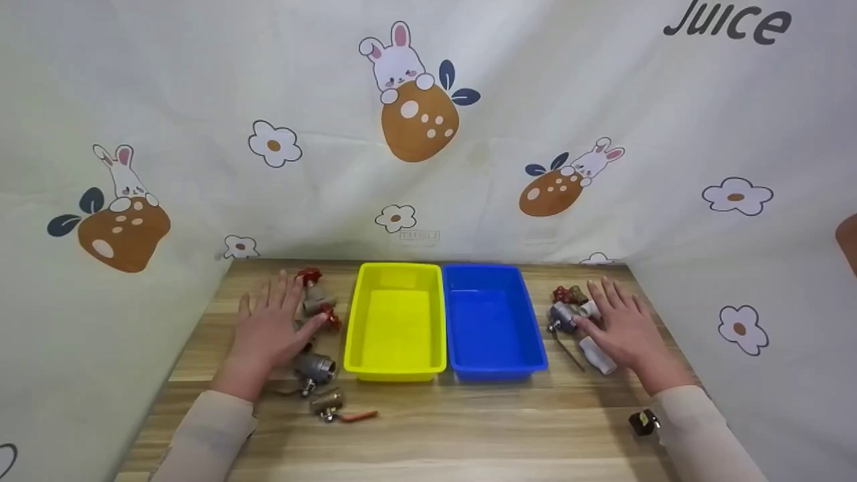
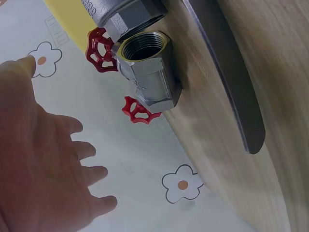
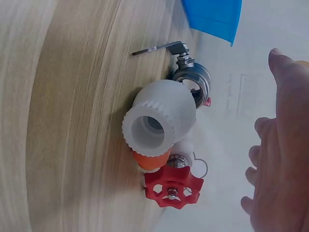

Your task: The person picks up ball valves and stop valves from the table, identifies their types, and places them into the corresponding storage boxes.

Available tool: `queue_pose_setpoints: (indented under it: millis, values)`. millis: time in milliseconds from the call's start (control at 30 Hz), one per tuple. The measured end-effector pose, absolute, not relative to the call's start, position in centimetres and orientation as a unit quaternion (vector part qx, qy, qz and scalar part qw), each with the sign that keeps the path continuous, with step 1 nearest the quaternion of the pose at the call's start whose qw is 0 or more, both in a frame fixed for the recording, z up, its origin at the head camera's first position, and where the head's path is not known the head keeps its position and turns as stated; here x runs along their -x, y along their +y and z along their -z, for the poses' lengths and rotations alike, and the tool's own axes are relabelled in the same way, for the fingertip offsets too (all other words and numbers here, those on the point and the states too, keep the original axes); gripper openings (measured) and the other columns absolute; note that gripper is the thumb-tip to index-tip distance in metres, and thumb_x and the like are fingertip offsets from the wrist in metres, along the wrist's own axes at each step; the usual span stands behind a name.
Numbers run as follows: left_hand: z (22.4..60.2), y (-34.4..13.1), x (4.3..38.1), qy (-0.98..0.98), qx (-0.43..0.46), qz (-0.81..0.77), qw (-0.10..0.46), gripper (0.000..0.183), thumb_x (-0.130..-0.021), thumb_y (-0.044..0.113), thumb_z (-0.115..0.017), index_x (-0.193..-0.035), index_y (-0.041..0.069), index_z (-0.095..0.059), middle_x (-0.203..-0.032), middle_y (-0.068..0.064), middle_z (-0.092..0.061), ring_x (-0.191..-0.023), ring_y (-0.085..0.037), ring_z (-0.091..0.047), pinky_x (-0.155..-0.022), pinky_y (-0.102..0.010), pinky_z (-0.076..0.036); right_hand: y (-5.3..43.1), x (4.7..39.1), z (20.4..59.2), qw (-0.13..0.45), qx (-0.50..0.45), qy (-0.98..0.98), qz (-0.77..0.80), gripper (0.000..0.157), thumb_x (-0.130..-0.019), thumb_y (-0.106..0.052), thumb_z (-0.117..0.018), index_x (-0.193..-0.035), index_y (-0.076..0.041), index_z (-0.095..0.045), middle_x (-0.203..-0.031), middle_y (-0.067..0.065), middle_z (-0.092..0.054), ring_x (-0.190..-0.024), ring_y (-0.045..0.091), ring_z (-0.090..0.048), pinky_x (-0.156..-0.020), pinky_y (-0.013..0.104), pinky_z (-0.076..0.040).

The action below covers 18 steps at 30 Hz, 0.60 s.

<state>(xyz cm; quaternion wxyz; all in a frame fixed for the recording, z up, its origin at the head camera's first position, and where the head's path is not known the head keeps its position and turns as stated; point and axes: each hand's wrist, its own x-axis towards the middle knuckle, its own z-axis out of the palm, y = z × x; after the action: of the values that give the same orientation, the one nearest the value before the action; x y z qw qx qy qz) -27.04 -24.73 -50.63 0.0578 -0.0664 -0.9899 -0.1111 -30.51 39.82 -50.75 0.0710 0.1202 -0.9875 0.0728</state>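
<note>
My left hand is spread palm down above the left side of the table, its fingers straight and holding nothing. Beside and beneath it lie valves: gate valves with red handwheels, a steel ball valve, and a brass ball valve with a red lever. On the other side, my right hand is likewise spread, fingers extended, nothing in its grasp. Near its thumb are a steel ball valve with a long lever, a red-wheeled valve, and a white plastic fitting.
Between the hands a yellow tray and a blue tray stand side by side, with nothing in them. A small black object lies by the right cuff. Patterned cloth closes off the table's back and sides.
</note>
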Motion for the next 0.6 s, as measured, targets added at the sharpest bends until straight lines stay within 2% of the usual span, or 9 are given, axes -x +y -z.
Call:
queue_pose_setpoints:
  millis: [133, 267, 433, 600]
  values:
    - [50.6, -24.5, 27.3, -0.987, 0.081, 0.115, 0.072, 0.096, -0.109, 0.073, -0.046, -0.172, 0.002, -0.034, -0.178, -0.031, -0.024, -0.161, -0.055, -0.025, -0.127, -0.079, -0.016, 39.6, 30.6, 50.9, 0.100, -0.126, -0.983, -0.089, 0.087, -0.109, -0.055, -0.064, -0.171, -0.002, -0.037, -0.172, 0.033, -0.035, -0.158, 0.055, -0.032, -0.124, 0.077, -0.025]
    - [50.5, -24.3, 27.5, -0.985, 0.094, 0.127, 0.077, 0.091, -0.108, 0.068, -0.056, -0.167, 0.000, -0.043, -0.170, -0.032, -0.040, -0.156, -0.055, -0.037, -0.123, -0.079, -0.026, 39.3, 30.5, 51.0, 0.116, -0.128, -0.980, -0.101, 0.085, -0.108, -0.055, -0.066, -0.170, -0.002, -0.039, -0.168, 0.034, -0.041, -0.155, 0.056, -0.037, -0.122, 0.078, -0.028]
    - [50.3, -24.3, 27.4, -0.982, 0.104, 0.143, 0.074, 0.084, -0.107, 0.059, -0.065, -0.164, -0.001, -0.048, -0.166, -0.031, -0.046, -0.153, -0.054, -0.042, -0.122, -0.077, -0.031, 39.0, 30.4, 51.1, 0.123, -0.133, -0.977, -0.115, 0.082, -0.108, -0.052, -0.067, -0.169, -0.002, -0.042, -0.166, 0.032, -0.044, -0.151, 0.057, -0.042, -0.118, 0.080, -0.033]
    - [50.4, -24.4, 27.4, -0.979, 0.109, 0.164, 0.059, 0.077, -0.106, 0.049, -0.072, -0.162, 0.000, -0.050, -0.166, -0.032, -0.046, -0.150, -0.055, -0.045, -0.121, -0.076, -0.035, 38.5, 30.3, 51.1, 0.137, -0.143, -0.967, -0.162, 0.076, -0.108, -0.046, -0.071, -0.165, -0.001, -0.047, -0.163, 0.029, -0.049, -0.147, 0.056, -0.048, -0.116, 0.076, -0.039]
